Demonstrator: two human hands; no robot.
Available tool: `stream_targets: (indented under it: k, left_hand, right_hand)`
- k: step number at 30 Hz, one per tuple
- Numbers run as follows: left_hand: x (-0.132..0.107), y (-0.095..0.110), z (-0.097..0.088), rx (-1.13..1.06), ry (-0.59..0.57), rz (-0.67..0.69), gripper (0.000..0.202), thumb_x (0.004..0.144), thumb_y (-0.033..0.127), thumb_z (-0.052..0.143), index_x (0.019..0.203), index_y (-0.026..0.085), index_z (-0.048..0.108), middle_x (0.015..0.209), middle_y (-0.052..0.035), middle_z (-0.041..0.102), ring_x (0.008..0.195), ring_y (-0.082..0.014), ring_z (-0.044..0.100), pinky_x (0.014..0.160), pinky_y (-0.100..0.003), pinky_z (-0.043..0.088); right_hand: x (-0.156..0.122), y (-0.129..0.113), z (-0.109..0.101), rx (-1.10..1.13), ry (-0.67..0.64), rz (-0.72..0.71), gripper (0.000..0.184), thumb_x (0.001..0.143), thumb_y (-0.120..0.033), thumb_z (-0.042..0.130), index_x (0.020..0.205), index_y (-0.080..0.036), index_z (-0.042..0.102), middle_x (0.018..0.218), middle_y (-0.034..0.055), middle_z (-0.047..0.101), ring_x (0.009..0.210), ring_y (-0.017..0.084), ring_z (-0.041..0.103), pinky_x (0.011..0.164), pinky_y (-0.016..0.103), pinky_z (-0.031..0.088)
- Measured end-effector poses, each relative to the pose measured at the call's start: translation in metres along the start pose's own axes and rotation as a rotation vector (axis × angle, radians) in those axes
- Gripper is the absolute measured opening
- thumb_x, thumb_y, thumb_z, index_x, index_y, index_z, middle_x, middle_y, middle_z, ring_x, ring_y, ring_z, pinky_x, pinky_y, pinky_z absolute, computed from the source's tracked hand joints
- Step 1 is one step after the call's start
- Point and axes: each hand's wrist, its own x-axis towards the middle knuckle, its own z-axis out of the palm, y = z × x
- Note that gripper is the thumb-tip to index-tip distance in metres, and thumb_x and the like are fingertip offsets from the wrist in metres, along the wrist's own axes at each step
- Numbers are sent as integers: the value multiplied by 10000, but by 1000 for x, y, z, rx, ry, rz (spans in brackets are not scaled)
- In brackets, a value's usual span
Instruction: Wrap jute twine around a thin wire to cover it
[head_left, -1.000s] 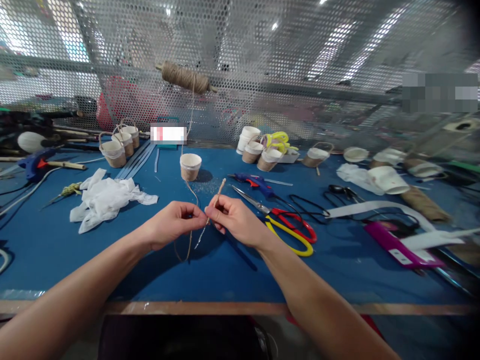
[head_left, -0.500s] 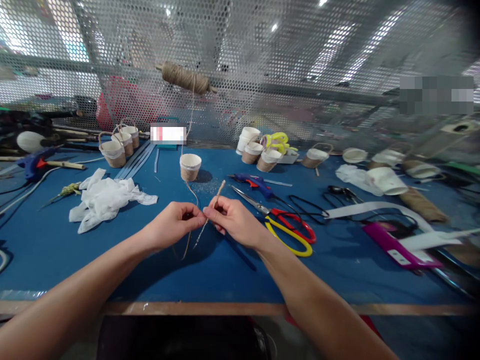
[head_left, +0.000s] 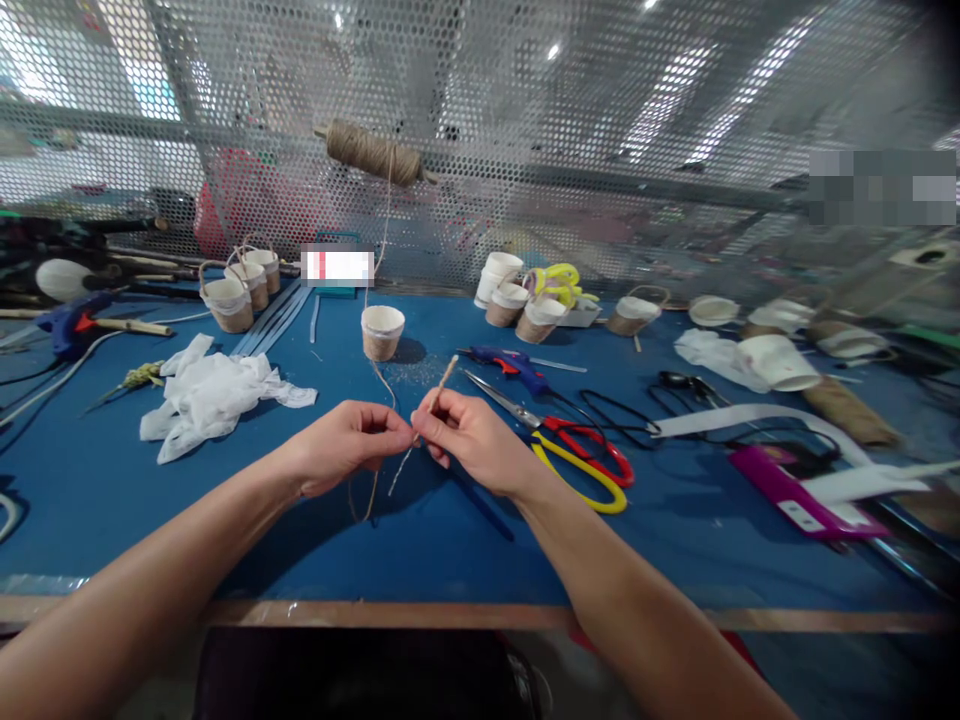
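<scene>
Above the blue table (head_left: 135,520), my left hand (head_left: 341,448) and my right hand (head_left: 472,440) meet fingertip to fingertip. My right hand pinches a thin stick partly wound with twine (head_left: 435,395), its upper end pointing up and away, its bare lower end slanting down-left. My left hand pinches a strand of brown jute twine (head_left: 373,490) that hangs in a loop below the fingers. The twine runs back past a small twine-wrapped paper cup (head_left: 382,332) and up to a twine spool (head_left: 371,152) on the mesh screen.
Red-and-yellow scissors (head_left: 581,460) and a blue glue gun (head_left: 510,363) lie right of my hands. A crumpled white cloth (head_left: 214,395) lies at the left. Several small wrapped cups (head_left: 517,300) stand at the back. A magenta tool (head_left: 802,495) and white strips (head_left: 750,415) lie at the right.
Almost nothing has moved. The hands stay pinched together and the loop of twine under my left hand has shifted slightly.
</scene>
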Motion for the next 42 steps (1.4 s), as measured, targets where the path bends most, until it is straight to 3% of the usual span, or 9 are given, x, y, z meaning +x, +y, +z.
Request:
stream_targets:
  k: [9, 16, 21, 24, 34, 39, 42]
  left_hand:
    - [0, 0, -2, 281, 72, 110, 168, 681, 286, 565, 639, 127, 533, 559, 43, 456, 497, -55, 331, 472, -204, 239]
    - [2, -5, 2, 252, 116, 129, 230, 657, 296, 593, 565, 136, 456, 506, 66, 370, 486, -49, 283, 464, -205, 201]
    - [0, -2, 2, 73, 18, 3, 223, 648, 314, 615, 635, 123, 500, 526, 60, 400, 453, -35, 282, 436, -206, 164]
    - [-1, -1, 1, 3, -4, -20, 229, 639, 312, 628, 637, 121, 501, 528, 60, 399, 444, -28, 288, 433, -200, 169]
    - [-1, -2, 0, 215, 70, 75, 195, 682, 305, 572, 641, 119, 529, 545, 43, 431, 499, -54, 312, 468, -203, 219]
    - [1, -5, 1, 233, 83, 64, 226, 672, 321, 587, 599, 129, 490, 506, 62, 370, 482, -53, 275, 458, -209, 183]
    - [2, -7, 1, 150, 55, 54, 236, 667, 326, 606, 617, 125, 492, 508, 64, 373, 466, -43, 267, 448, -209, 165]
  right_hand:
    - [1, 0, 1, -138, 53, 41, 225, 793, -363, 484, 708, -161, 435, 481, -62, 423, 407, 60, 397, 405, 200, 319]
    - [1, 0, 5, -228, 138, 5, 265, 770, -384, 519, 659, -151, 464, 499, -54, 424, 417, 52, 373, 407, 202, 290]
    - [-1, -2, 4, 31, -33, -14, 243, 775, -394, 510, 737, -156, 479, 619, -27, 469, 508, 67, 438, 449, 201, 371]
    - [-1, -1, 2, 54, -38, 4, 247, 774, -397, 510, 716, -161, 464, 591, -37, 439, 499, 66, 428, 443, 197, 371]
    - [0, -1, 3, -148, 57, 12, 230, 795, -367, 484, 699, -160, 461, 506, -52, 423, 433, 69, 391, 426, 215, 317]
    - [0, -2, 6, -223, 102, 24, 257, 768, -383, 518, 656, -158, 464, 483, -58, 410, 424, 63, 363, 422, 215, 278]
    - [0, -1, 6, -141, 73, 38, 274, 746, -414, 540, 681, -157, 469, 531, -48, 434, 444, 63, 381, 414, 208, 295]
